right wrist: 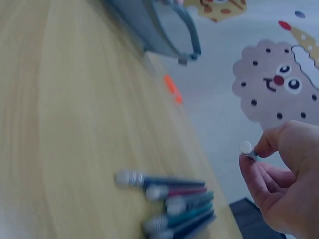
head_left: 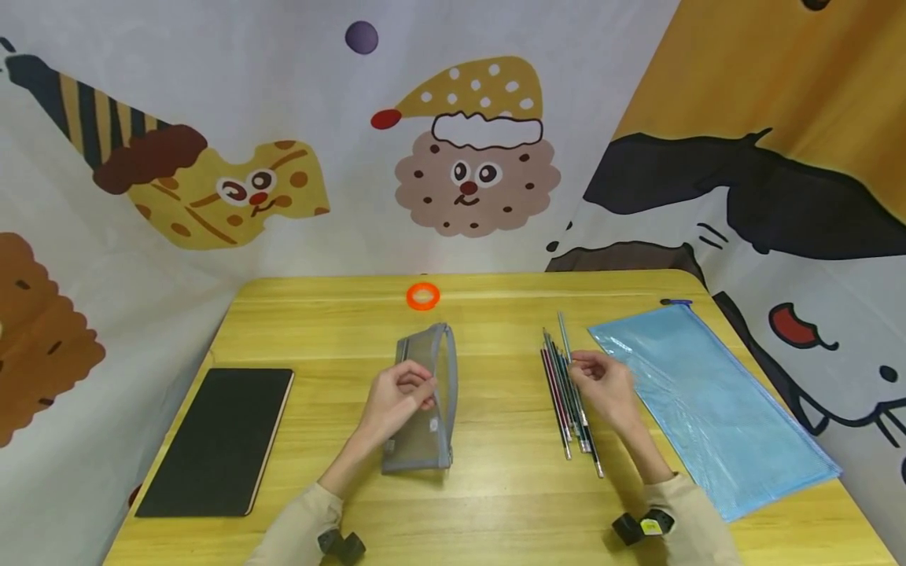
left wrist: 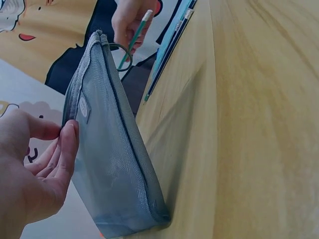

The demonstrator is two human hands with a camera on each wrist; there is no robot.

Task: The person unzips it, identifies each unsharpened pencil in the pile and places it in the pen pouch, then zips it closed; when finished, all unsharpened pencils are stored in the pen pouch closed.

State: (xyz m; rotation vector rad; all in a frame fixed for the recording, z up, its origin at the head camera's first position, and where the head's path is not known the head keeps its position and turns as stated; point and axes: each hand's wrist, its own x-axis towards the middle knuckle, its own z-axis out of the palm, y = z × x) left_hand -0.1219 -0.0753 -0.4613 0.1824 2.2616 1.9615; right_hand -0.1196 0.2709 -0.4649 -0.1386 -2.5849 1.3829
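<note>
My left hand (head_left: 399,397) pinches the zipped upper edge of a grey mesh pencil case (head_left: 416,452) between thumb and fingers. The case stands upright on the table, its top slit parted in the head view. In my right hand (head_left: 602,385) a single green pencil (left wrist: 135,38) is pinched, its white eraser end showing in both wrist views. Just left of that hand lies a loose bundle of several pencils (head_left: 554,389) in dark, red and green tones, erasers toward me. The case and the held pencil are apart.
A black notebook (head_left: 215,444) lies at the table's left. On the right is a flat blue zip bag (head_left: 715,409), close to my right forearm. An orange ring (head_left: 422,296) lies by the back edge, before a printed cloth (head_left: 283,31).
</note>
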